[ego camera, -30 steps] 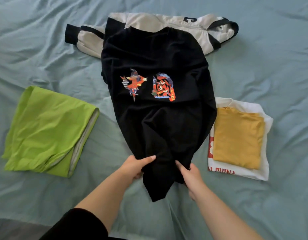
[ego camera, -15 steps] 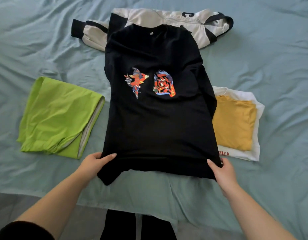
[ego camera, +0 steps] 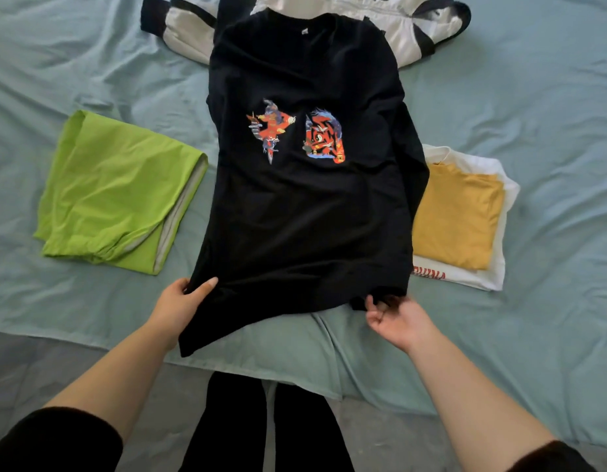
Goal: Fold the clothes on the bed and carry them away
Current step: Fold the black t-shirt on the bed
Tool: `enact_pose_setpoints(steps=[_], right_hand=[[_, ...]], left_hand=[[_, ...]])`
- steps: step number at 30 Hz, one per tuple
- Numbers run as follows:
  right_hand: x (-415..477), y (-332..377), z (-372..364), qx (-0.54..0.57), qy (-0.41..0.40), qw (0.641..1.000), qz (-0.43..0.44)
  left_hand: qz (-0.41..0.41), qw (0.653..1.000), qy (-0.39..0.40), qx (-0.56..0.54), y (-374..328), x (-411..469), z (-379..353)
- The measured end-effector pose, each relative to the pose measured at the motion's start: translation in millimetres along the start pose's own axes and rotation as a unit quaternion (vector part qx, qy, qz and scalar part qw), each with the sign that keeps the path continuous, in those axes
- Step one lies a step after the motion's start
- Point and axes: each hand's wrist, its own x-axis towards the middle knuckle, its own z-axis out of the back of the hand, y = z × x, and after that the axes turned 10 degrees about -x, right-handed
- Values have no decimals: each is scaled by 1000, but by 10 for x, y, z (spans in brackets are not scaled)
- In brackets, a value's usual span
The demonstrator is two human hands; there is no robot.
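A black T-shirt [ego camera: 305, 212] with an orange and blue print lies spread face up in the middle of the bed. My left hand [ego camera: 179, 306] grips its bottom left hem corner, thumb on top of the cloth. At the bottom right hem, my right hand [ego camera: 397, 318] pinches the edge with curled fingers. A white and black jacket [ego camera: 397, 25] lies unfolded beyond the shirt's collar, partly under it.
A folded lime green garment [ego camera: 114, 192] lies left of the shirt. On the right, a folded mustard top [ego camera: 458, 216] rests on a folded white shirt [ego camera: 499, 274]. The bed has a teal sheet [ego camera: 550, 131], its near edge just before my legs.
My hands moved apart from the bunched middle of the hem to its two corners, and the black shirt was pulled flat and wide toward me. The right hand then shifted slightly inward.
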Motion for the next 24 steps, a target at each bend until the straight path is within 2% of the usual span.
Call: enact_pose_setpoints(steps=[3,5,6,8,10,13,17,21,23,24], right_hand=[[82,-9,-107,-53,33,998,-2],[154,-10,-122,-129,-5,991,26],[174,-17,-95,-199,-52,977,63],[146,-30,59,-340,-144,918,144],[62,-38,371,-408,-197,872,184],[-84,-15,991,-428,-255,853,158],[-104,-145,1356,-498,-252,822,116],[-19,-362,1319,-527,-263,802,103],[-16,-362,1235,-577,-275,763,96],[-17,-338,1172,-613,-286,730,99]], left_hand=[[23,1000,17,-5,97,39,49],[29,1000,8,2,200,56,57],[23,1000,-6,5,239,60,63],[2,999,-33,20,289,68,106],[-22,996,-49,70,320,71,197],[-24,988,-66,141,437,45,417],[31,972,-9,232,731,-83,620],[84,973,11,216,824,-150,567],[115,975,49,186,744,-141,504],[123,978,62,160,680,-129,461]])
